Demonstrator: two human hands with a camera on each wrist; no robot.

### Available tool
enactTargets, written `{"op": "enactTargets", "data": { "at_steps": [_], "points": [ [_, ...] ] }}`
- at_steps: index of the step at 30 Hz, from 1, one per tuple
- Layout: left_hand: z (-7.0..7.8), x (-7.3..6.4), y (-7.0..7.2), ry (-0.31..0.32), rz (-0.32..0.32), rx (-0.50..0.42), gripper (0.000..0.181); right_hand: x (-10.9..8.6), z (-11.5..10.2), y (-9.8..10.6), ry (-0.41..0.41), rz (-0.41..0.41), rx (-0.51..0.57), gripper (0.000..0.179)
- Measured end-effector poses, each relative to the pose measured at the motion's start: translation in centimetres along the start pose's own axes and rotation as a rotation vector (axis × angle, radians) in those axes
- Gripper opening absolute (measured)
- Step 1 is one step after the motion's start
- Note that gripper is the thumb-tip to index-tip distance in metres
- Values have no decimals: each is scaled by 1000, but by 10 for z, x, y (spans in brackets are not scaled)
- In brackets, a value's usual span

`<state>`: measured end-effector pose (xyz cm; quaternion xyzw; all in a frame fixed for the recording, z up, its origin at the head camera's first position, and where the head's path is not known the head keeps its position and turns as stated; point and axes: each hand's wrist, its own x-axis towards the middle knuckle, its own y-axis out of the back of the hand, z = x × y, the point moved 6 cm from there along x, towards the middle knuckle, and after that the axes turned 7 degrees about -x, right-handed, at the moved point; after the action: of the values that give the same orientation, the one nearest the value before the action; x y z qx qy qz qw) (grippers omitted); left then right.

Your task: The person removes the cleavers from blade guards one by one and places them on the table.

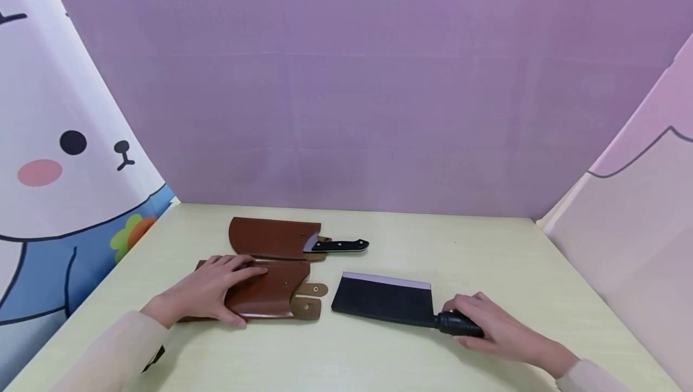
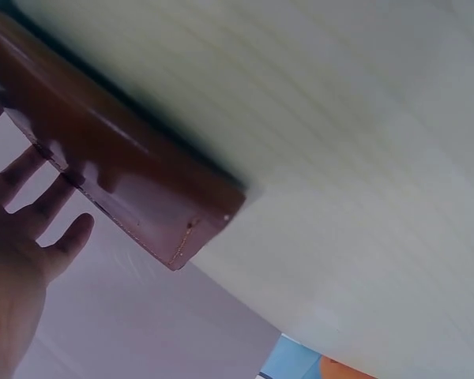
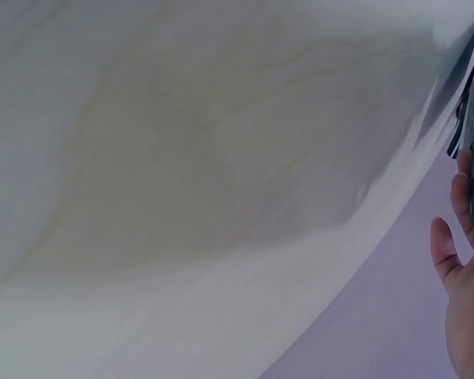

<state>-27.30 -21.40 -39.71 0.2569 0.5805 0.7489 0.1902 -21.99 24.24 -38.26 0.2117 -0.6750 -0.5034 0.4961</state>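
I have the left hand (image 1: 213, 290) spread across the near brown sheath (image 1: 273, 290), fingers uncurled; from here I judge it light, bendy, slick-faced, best held by its edges. Right of it is the black-bladed cleaver (image 1: 383, 300), probably heavy and stiff; my right hand (image 1: 500, 333) grips its handle (image 1: 450, 323), the safe hold.
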Motion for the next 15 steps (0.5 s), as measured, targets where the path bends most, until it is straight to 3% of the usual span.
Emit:
{"op": "enactTargets", "data": {
  "at_steps": [6, 15],
  "points": [
    [2, 1, -2, 9, -19, 5, 94, -3, 0, -1, -13, -7, -30, 38],
    [8, 3, -1, -21, 6, 27, 93, -7, 4, -3, -39, -24, -10, 41]
  ]
}}
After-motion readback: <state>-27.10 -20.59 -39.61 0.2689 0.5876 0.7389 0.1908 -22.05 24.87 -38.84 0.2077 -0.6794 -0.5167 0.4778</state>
